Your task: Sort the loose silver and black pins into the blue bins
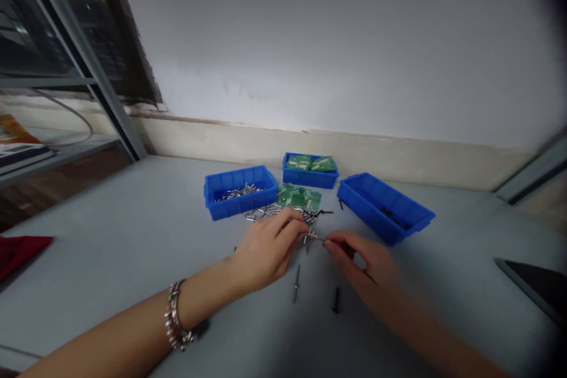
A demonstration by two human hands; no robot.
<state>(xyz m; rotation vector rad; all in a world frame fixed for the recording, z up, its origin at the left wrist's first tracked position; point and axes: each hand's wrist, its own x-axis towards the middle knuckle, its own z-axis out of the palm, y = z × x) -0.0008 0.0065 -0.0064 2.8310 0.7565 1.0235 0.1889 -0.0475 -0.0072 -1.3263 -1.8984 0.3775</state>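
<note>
A silver pop rivet (315,237) spans the gap between my two hands. My right hand (365,260) pinches its thin pin between thumb and finger. At the other end, my left hand (268,248) has its fingers closed, the tips on the rivet's thicker part. Beneath and behind my left hand lies a pile of loose rivets (266,211), partly hidden by it. Nearer to me, a single rivet (296,284) and a black screw (336,300) lie apart on the grey table (248,331).
Behind the pile are a blue bin of rivets (241,205), a blue bin with green packets (310,178) and a blue bin with dark pieces (372,212). A green packet (299,196) lies between them. A dark flat device (535,286) is at right, red cloth (22,254) at left.
</note>
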